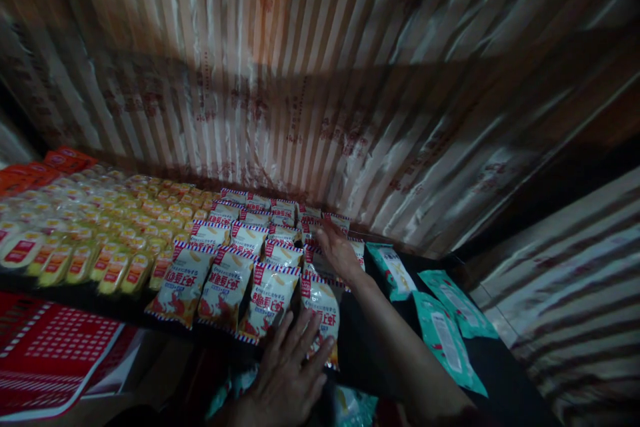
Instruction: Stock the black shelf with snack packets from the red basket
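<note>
Rows of white snack bags (227, 257) with red and blue striped edges lie on a dark shelf (500, 373). My left hand (293, 373) rests flat with fingers spread on the front bag (320, 310) of the rightmost row. My right hand (336, 248) reaches to the back of that row, fingers down on the bags there; whether it grips one is hidden. My right forearm crosses the shelf toward the lower right.
Yellow packets (95, 233) fill the shelf to the left, orange packs (45, 170) beyond them. Three teal packets (445, 337) lie to the right. A red and white printed carton (50, 353) sits below left. Striped foil covers the wall behind.
</note>
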The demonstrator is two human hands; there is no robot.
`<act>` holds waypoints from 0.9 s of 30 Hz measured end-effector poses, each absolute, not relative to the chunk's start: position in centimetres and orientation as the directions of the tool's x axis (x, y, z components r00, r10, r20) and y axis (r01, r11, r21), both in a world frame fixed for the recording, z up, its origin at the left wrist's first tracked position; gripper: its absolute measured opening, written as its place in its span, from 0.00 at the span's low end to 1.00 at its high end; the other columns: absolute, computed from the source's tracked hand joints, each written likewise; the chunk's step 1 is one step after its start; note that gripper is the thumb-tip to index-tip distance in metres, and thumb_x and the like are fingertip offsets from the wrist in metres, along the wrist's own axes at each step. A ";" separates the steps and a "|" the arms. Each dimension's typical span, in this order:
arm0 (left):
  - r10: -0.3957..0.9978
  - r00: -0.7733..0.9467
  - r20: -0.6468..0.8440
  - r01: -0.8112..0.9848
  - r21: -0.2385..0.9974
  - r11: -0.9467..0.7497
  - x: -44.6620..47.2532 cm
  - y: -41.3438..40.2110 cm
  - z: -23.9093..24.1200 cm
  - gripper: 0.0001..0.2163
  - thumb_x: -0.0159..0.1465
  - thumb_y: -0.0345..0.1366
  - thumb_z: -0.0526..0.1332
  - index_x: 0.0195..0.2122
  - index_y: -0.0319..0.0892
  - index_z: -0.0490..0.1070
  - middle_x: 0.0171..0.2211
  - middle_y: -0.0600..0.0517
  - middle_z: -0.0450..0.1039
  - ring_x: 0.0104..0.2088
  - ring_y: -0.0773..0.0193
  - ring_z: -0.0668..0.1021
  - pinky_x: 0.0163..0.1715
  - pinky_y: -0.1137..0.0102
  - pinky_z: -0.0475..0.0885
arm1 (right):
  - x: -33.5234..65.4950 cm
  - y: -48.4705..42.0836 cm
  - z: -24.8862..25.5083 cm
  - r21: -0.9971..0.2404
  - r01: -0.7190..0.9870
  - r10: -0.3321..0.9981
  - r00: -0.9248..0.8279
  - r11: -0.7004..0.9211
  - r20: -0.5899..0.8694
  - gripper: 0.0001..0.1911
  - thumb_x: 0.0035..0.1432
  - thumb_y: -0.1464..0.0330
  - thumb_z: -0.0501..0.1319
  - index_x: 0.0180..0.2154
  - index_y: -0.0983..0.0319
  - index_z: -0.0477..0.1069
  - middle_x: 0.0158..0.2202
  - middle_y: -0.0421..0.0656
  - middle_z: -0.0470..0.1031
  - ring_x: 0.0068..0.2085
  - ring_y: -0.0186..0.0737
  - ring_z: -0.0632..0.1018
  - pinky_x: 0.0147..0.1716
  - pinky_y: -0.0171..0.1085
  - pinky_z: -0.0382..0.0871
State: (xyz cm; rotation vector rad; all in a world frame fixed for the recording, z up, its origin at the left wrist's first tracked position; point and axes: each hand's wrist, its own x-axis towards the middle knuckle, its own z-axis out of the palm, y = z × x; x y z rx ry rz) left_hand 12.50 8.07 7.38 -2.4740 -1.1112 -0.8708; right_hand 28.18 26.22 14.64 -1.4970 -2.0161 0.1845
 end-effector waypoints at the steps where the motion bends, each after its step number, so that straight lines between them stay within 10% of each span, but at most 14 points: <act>1: 0.556 0.554 0.619 0.729 -0.038 -0.684 12.9 7.7 7.1 0.27 0.64 0.41 0.55 0.64 0.45 0.52 0.65 0.45 0.52 0.65 0.50 0.53 0.62 0.55 0.44 | 28.8 26.0 14.3 -0.465 0.816 0.908 -0.162 0.344 0.386 0.26 0.64 0.55 0.42 0.54 0.60 0.66 0.54 0.51 0.70 0.57 0.49 0.69 0.56 0.51 0.62; 14: 0.599 0.583 0.549 0.732 -0.036 -0.680 13.5 7.9 6.2 0.25 0.65 0.41 0.54 0.63 0.43 0.54 0.66 0.47 0.49 0.65 0.54 0.54 0.64 0.58 0.41 | 29.8 20.5 11.9 -0.785 0.588 0.935 0.128 0.196 0.330 0.29 0.62 0.51 0.46 0.55 0.61 0.66 0.56 0.51 0.68 0.58 0.48 0.68 0.58 0.52 0.60; 27: 0.583 0.568 0.581 0.723 -0.013 -0.691 13.6 8.4 5.4 0.24 0.64 0.38 0.56 0.62 0.44 0.56 0.65 0.47 0.53 0.64 0.53 0.56 0.63 0.58 0.49 | 28.9 18.8 10.1 -0.760 0.608 0.829 0.288 0.229 0.480 0.27 0.63 0.55 0.47 0.55 0.65 0.64 0.60 0.53 0.63 0.61 0.47 0.62 0.60 0.52 0.55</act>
